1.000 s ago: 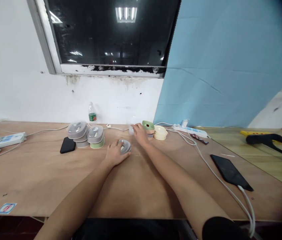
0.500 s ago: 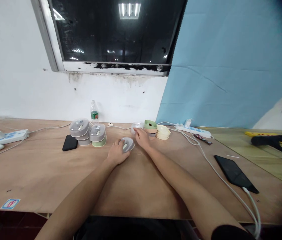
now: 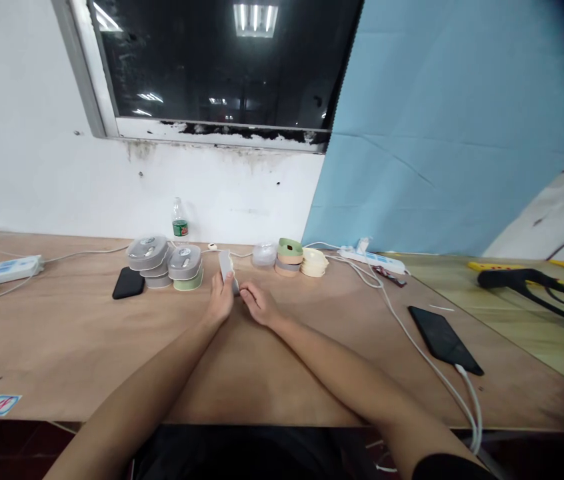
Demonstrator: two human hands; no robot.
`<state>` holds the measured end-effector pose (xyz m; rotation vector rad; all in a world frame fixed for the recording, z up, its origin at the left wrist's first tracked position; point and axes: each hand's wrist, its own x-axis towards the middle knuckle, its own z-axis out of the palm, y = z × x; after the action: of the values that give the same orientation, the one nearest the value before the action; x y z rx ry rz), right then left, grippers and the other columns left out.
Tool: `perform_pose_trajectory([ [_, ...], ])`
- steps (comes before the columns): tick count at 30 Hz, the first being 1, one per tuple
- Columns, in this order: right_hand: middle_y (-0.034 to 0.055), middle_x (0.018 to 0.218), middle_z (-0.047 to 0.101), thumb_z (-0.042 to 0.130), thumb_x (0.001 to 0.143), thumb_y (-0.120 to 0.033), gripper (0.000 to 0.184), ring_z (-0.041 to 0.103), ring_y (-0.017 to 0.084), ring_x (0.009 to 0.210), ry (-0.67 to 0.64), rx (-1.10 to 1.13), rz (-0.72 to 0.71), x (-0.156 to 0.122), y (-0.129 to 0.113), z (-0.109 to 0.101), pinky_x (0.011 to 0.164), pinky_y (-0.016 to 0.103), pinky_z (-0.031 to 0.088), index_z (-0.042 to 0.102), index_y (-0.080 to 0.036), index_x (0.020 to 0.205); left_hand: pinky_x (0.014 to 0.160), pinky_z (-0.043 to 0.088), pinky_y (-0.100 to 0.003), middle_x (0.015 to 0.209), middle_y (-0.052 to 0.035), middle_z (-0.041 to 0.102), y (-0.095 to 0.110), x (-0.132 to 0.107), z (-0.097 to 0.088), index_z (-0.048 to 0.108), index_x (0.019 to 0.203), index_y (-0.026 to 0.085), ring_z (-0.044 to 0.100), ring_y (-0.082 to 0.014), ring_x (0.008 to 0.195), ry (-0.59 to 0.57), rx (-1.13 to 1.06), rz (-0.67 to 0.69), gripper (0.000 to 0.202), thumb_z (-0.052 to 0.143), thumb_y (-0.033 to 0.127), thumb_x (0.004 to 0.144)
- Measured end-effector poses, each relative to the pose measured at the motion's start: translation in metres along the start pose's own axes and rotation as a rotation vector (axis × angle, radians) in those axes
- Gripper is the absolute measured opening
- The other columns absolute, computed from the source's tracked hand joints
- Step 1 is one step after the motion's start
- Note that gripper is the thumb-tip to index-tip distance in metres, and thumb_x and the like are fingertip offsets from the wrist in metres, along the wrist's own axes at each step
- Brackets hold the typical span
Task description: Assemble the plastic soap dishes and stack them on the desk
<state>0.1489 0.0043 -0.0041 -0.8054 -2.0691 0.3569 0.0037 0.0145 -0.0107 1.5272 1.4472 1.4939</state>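
Since the earlier frame the grey lid (image 3: 226,268) has been raised from flat to on edge. Left hand (image 3: 221,301) grip clamped on it above the worktop (image 3: 87,347); right hand (image 3: 258,303) fingers loosely curled, just beside.

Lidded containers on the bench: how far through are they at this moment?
Done: two stacks of lidded containers stand by the black phone. In hand: the left hand holds a grey lid on edge, the right hand beside it. Left: open bowls, cream ones, a clear piece.
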Motion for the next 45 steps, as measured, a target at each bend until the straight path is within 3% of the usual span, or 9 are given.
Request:
perform_pose_trajectory([
  [7,0.0033,0.081,0.061,0.040,0.094,-0.035,0.020,0.055,0.017,0.074,0.029,-0.074,-0.002,0.000,0.005,-0.002,0.068,0.029,0.042,0.054,-0.022,0.090,0.107,0.032,-0.040,0.123,-0.0114,0.054,0.001,0.002,0.001,0.048,0.125,0.021,0.046,-0.0234,0.123,-0.013,-0.017,0.092,0.045,0.033,0.051,0.095],
  [12,0.0014,0.069,0.056,0.030,0.097,-0.044,0.029,0.055,0.018,0.066,0.305,-0.060,0.120,0.006,0.018,-0.013,0.065,0.030,0.045,0.051,-0.023,0.092,0.112,0.028,-0.039,0.140,-0.0096,0.044,0.003,0.005,-0.002,0.033,0.142,0.025,0.036,-0.0217,0.134,0.030,0.038,0.132,0.051,0.031,0.048,0.097],
  [17,0.0068,0.084,0.058,0.027,0.097,-0.044,0.032,0.057,0.020,0.079,0.723,-0.366,0.143,0.025,0.067,-0.085,0.074,0.032,0.046,0.049,-0.021,0.096,0.113,0.027,-0.043,0.141,-0.0118,0.040,-0.004,0.008,-0.007,0.028,0.145,0.023,0.032,-0.0239,0.137,0.009,0.131,0.179,0.057,0.038,0.049,0.095],
  [20,0.0108,0.094,0.057,0.026,0.097,-0.040,0.033,0.054,0.022,0.092,0.846,-0.594,0.199,0.012,0.105,-0.135,0.085,0.036,0.044,0.051,-0.019,0.096,0.113,0.028,-0.043,0.142,-0.0136,0.037,-0.004,0.004,-0.004,0.026,0.146,0.021,0.033,-0.0245,0.137,-0.042,0.160,0.250,0.062,0.042,0.049,0.093],
  [23,0.0113,0.096,0.057,0.031,0.095,-0.039,0.031,0.053,0.024,0.095,0.734,-0.699,0.291,-0.014,0.135,-0.158,0.085,0.037,0.043,0.055,-0.018,0.095,0.113,0.028,-0.044,0.142,-0.0148,0.034,-0.002,-0.003,-0.001,0.029,0.145,0.020,0.034,-0.0251,0.136,-0.110,0.191,0.327,0.063,0.045,0.050,0.092],
  [26,0.0116,0.100,0.057,0.033,0.095,-0.036,0.030,0.051,0.025,0.097,0.705,-0.737,0.367,-0.028,0.148,-0.158,0.084,0.036,0.042,0.057,-0.018,0.096,0.114,0.027,-0.046,0.142,-0.0151,0.032,-0.001,-0.007,0.000,0.030,0.144,0.020,0.035,-0.0263,0.135,-0.163,0.237,0.371,0.065,0.049,0.051,0.089],
  [34,0.0122,0.102,0.056,0.039,0.092,-0.033,0.029,0.052,0.025,0.095,0.536,-0.724,0.397,-0.014,0.154,-0.136,0.084,0.036,0.044,0.063,-0.017,0.097,0.114,0.027,-0.048,0.143,-0.0150,0.030,0.001,-0.007,-0.005,0.028,0.144,0.021,0.033,-0.0272,0.136,-0.186,0.287,0.361,0.068,0.052,0.051,0.088],
  [39,0.0139,0.111,0.057,0.036,0.089,-0.023,0.034,0.053,0.025,0.105,0.513,-0.685,0.329,-0.019,0.154,-0.136,0.092,0.038,0.044,0.061,-0.015,0.110,0.113,0.027,-0.049,0.143,-0.0150,0.030,0.001,-0.007,-0.005,0.028,0.144,0.022,0.032,-0.0279,0.137,-0.196,0.284,0.356,0.069,0.053,0.051,0.087],
  [45,0.0151,0.111,0.059,0.037,0.086,-0.020,0.034,0.054,0.025,0.105,0.493,-0.673,0.348,-0.021,0.150,-0.139,0.095,0.038,0.043,0.062,-0.013,0.107,0.115,0.025,-0.047,0.143,-0.0148,0.030,0.001,-0.008,-0.004,0.027,0.143,0.021,0.031,-0.0253,0.137,-0.197,0.268,0.344,0.064,0.048,0.049,0.090],
])
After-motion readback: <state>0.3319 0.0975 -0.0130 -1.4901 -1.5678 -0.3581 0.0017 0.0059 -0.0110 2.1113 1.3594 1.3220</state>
